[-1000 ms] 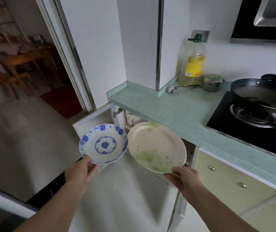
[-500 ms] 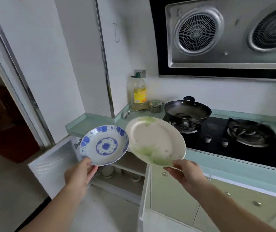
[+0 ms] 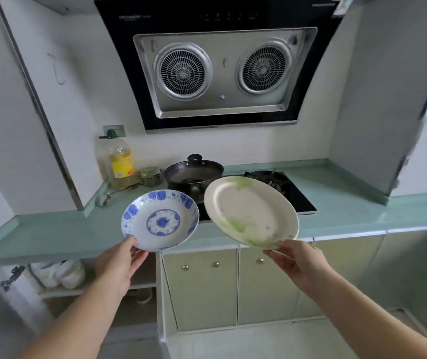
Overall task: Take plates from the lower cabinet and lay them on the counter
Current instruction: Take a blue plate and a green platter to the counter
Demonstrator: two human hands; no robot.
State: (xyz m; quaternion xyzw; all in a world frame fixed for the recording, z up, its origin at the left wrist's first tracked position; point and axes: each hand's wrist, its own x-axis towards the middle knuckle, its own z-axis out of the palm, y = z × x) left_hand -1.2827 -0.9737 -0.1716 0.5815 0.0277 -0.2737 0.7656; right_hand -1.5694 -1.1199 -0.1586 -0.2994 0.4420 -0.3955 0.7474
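My left hand grips the near rim of a small blue-and-white patterned plate, held in the air just in front of the pale green counter. My right hand holds a larger cream plate with green marks by its lower edge, tilted up toward me, over the counter's front edge and the hob. Below left, the lower cabinet stands open, with white crockery on its shelf.
A black gas hob carries a dark wok behind the plates. An oil bottle and a small lidded jar stand at the back left corner. A range hood hangs above. Closed cabinet doors sit under the counter.
My view has swung right and up to face the hob squarely. Both plates have risen with my hands to counter height, still gripped the same way.
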